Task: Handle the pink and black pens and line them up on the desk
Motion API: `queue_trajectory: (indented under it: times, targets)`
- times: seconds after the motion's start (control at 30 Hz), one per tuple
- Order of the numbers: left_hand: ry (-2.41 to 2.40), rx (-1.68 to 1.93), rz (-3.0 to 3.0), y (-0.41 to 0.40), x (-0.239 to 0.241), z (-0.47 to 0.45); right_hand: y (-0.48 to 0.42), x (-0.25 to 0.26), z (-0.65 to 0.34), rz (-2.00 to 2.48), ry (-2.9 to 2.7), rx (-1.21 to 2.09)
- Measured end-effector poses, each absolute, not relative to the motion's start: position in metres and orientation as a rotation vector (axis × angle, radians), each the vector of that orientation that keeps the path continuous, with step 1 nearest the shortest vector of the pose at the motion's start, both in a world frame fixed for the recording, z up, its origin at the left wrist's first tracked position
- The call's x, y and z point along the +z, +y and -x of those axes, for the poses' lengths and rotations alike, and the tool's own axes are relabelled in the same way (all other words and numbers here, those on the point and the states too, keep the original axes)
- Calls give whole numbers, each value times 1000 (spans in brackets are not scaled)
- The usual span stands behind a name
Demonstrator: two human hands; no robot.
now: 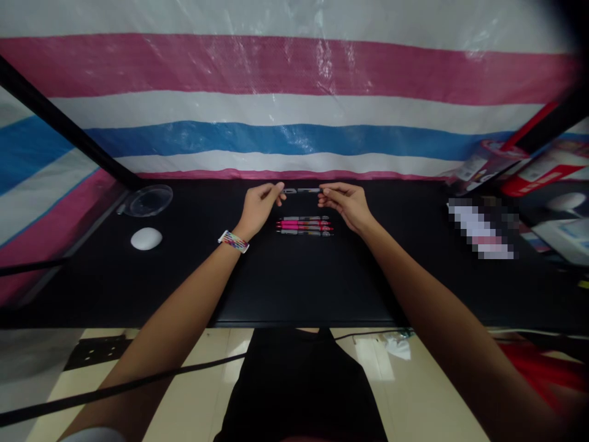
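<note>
A dark pen with a clear barrel (302,190) is stretched level between my two hands, above the back part of the black table. My left hand (262,204) pinches its left end between thumb and fingers. The other end is gripped by the fingertips of my right hand (346,202). Just below, nearer to me, several pens (304,225) lie side by side in a row, some pink and some dark, all pointing the same way.
On the left of the black table (299,282) are a round clear lid (148,201) and a white dome-shaped object (146,238). At the right stand a clear tub (483,166) and a red-and-white container (545,172). Striped sheeting (285,67) hangs behind.
</note>
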State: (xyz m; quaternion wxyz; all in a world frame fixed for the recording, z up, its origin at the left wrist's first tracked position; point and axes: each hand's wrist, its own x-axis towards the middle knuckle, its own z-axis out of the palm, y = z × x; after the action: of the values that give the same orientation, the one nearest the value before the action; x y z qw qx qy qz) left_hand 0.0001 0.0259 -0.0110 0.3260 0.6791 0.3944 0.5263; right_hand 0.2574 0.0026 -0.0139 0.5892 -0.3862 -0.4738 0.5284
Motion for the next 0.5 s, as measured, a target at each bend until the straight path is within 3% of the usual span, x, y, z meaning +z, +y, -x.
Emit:
queue_trajectory:
  times: [0.5]
  targets:
    - [1028,1381,-1767,28,-11,2,6,-16,-262,938,-1070,1219]
